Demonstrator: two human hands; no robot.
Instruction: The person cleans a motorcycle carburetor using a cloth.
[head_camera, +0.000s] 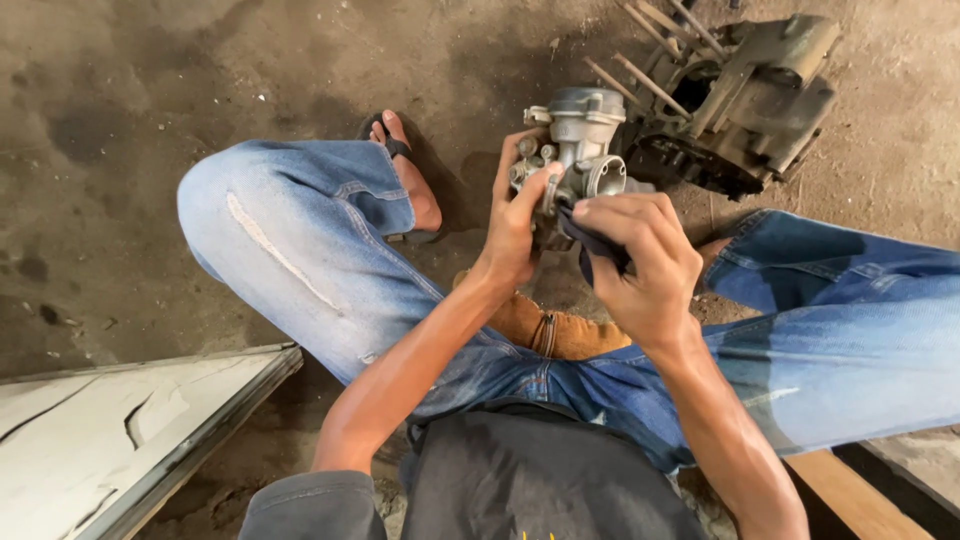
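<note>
Carburetor (575, 150) gripped; floor (150, 90) apparently open.

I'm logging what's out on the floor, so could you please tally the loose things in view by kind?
Metal engine parts: 2, the carburetor in the left hand and the engine case on the floor.
Cloths: 1, the dark rag in the right hand.
Sandals: 1.
Total: 4

Soft, even daylight fills the scene, brightest on the pale jeans (300, 240) and the white panel (110, 430) at lower left. Shadows on the concrete floor (120, 110) are faint and diffuse. The carburetor (575, 140) is sharp; no glare. Wide-angle stretch bends the frame edges, and the dark shirt (540, 480) nearest the camera looks softer.
</note>
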